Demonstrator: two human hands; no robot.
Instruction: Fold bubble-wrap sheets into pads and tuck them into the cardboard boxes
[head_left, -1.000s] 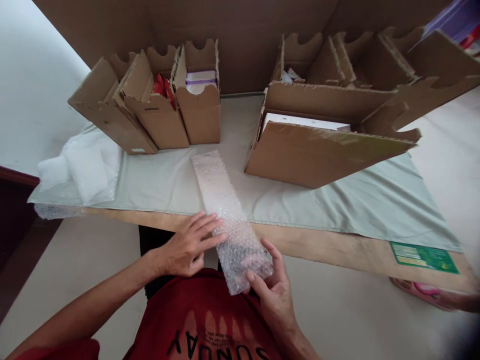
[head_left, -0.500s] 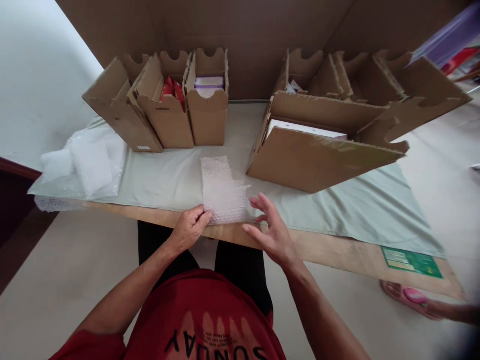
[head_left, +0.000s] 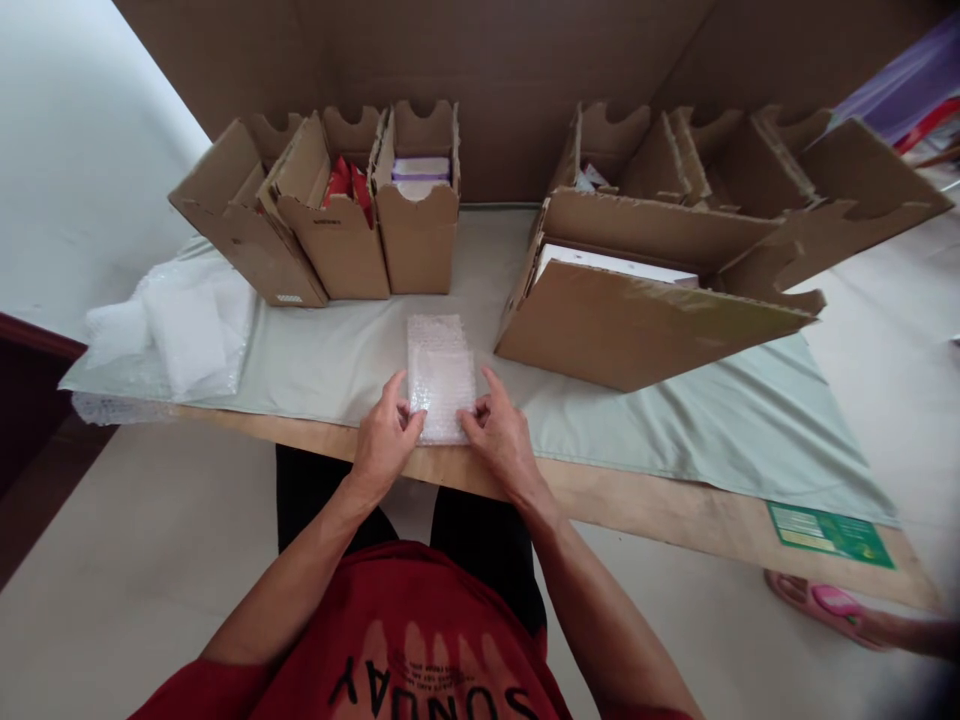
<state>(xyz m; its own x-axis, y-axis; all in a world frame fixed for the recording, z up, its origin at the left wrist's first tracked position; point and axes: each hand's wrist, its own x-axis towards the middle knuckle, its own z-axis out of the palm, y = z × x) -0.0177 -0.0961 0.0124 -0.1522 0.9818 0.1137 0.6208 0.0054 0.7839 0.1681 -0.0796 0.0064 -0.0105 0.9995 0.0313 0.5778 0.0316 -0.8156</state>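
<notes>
A bubble wrap pouch [head_left: 442, 385] lies at the table's front edge, its narrower end pointing away from me. My left hand [head_left: 386, 430] grips its left side near the bottom corner, thumb on top. On the opposite side my right hand [head_left: 501, 432] pinches the right edge, the thumb lying over the wrap. The fingers underneath are partly hidden. Whether anything lies inside the wrap I cannot tell.
More bubble wrap pouches [head_left: 187, 330] lie at the left. Behind stand cardboard holders with red packets [head_left: 349, 185] and purple-white boxes [head_left: 421, 170]. A large cardboard holder [head_left: 652, 330] stands right. Another person's foot [head_left: 825, 605] shows at lower right.
My right hand, apart from the wrap before, has moved left and closed on its right edge. The part that stuck out on the right now lies in line with the rest.
</notes>
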